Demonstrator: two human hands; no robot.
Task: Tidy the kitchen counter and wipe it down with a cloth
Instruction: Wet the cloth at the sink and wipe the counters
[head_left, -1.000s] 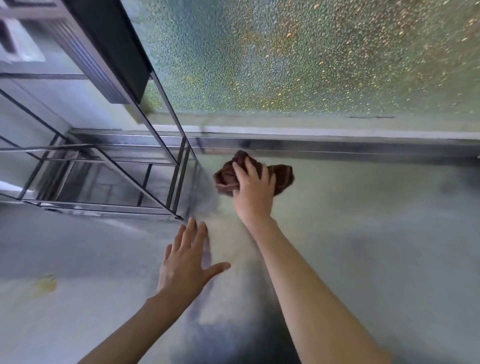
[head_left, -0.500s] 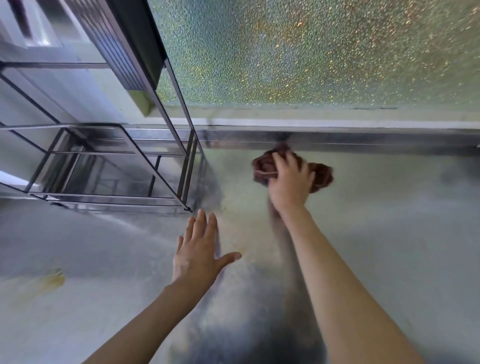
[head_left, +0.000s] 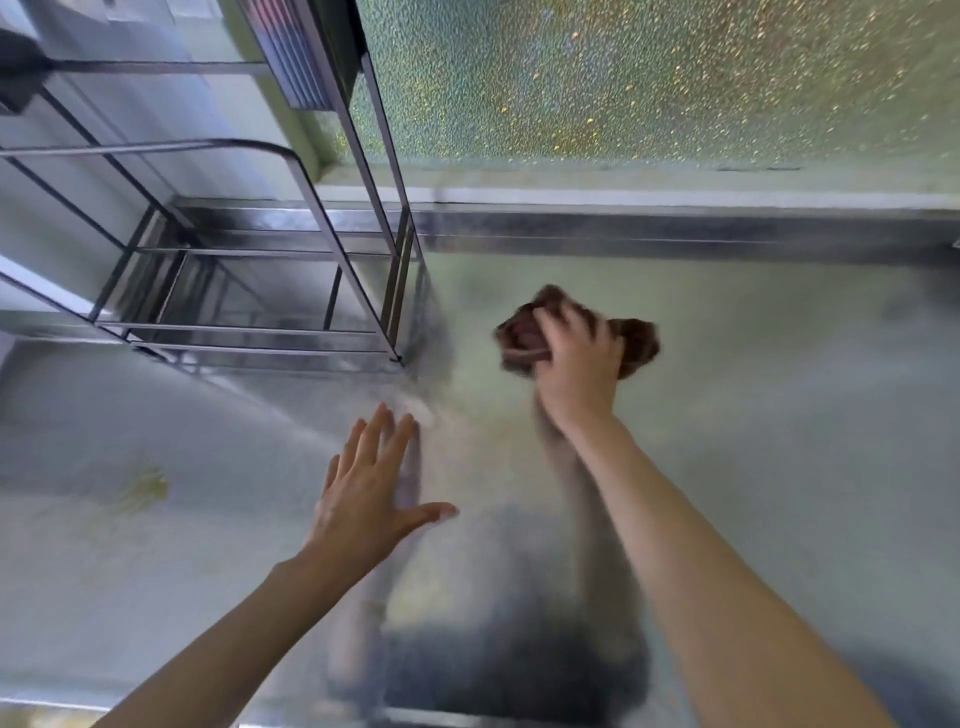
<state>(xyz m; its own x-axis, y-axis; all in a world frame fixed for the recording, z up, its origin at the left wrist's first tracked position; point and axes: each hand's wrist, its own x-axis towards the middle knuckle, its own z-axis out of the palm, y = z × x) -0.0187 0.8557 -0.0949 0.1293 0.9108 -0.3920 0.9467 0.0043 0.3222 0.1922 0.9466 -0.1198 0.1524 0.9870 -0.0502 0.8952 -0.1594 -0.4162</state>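
My right hand (head_left: 576, 369) presses a crumpled dark brown cloth (head_left: 636, 340) onto the shiny steel counter (head_left: 779, 441), a little in front of the back ledge. Parts of the cloth stick out left and right of my fingers; the hand and cloth are blurred. My left hand (head_left: 371, 493) lies flat on the counter with its fingers spread, nearer to me and to the left, holding nothing. A yellowish stain (head_left: 145, 488) marks the counter at the left.
An empty metal wire rack (head_left: 270, 291) stands on the counter at the back left, its corner leg close to the cloth. A steel ledge (head_left: 675, 234) and a textured glass window (head_left: 649, 78) run along the back. The counter's front edge is at the bottom.
My right hand has slid the cloth to the right and then back toward me, away from the rack and back ledge. The left hand stays flat in place.
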